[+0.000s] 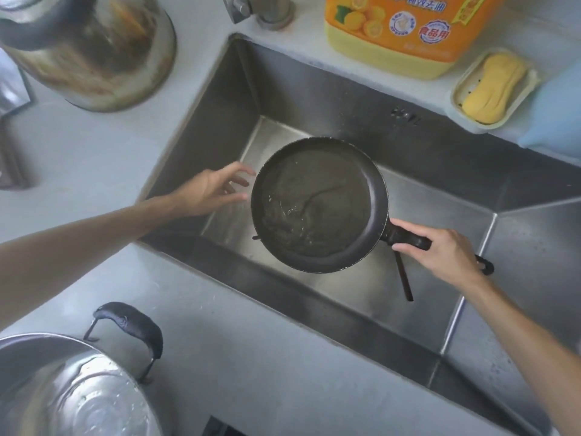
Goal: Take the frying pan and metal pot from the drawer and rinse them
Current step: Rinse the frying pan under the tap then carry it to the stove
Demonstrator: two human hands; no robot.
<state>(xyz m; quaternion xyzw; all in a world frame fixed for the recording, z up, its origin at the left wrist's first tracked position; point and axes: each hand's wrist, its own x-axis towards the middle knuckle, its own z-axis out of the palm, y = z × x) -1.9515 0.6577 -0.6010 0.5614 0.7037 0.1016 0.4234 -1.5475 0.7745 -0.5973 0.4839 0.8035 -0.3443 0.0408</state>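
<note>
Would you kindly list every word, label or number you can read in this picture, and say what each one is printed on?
"食品用" in red, inside a round seal on the label of the orange and yellow detergent bottle.
A line of white characters along the top edge of that label: cut off by the frame, not reliably readable.
Small print in the blue round seal and beneath the seals: too small and blurred to read.
Nothing else bears readable text.

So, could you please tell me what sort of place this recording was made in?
Most likely a home kitchen, at the washing-up spot: a rectangular stainless-steel sink set into a pale grey counter, an orange-labelled yellow dish detergent jug behind it, and a black round frying pan holding water.
</note>
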